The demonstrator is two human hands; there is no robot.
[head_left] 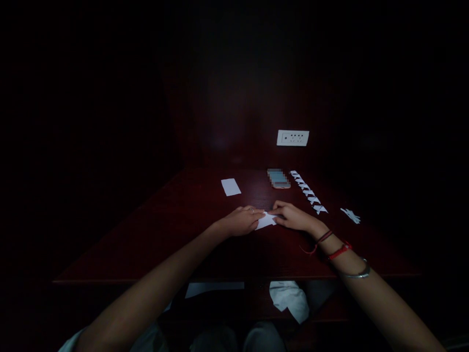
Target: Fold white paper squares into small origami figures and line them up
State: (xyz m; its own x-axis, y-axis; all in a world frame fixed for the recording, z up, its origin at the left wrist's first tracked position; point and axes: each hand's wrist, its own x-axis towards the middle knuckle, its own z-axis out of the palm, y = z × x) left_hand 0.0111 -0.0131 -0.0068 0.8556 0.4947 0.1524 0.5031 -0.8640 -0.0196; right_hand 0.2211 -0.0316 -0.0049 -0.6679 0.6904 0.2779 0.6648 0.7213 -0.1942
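A small piece of white paper [266, 221] lies on the dark red table between my hands, its edge uneven. My left hand [240, 221] grips its left side, the fingers pressed together on its upper edge. At the right side, my right hand [293, 215] pinches the paper between thumb and fingers. Both hands partly cover it, so its full shape is hidden. Beyond my left hand rests a flat white sheet of paper [230, 187]. A row of folded white paper pieces [308, 191] runs past my right hand, with a little pile of paper strips [351, 215] farther right.
A phone [279, 179] with a blurred screen lies near the back of the table [164, 234]. On the wall behind is a white socket panel [292, 138]. Below the front edge, a crumpled pale cloth or paper [291, 300] and a white sheet [214, 288] show.
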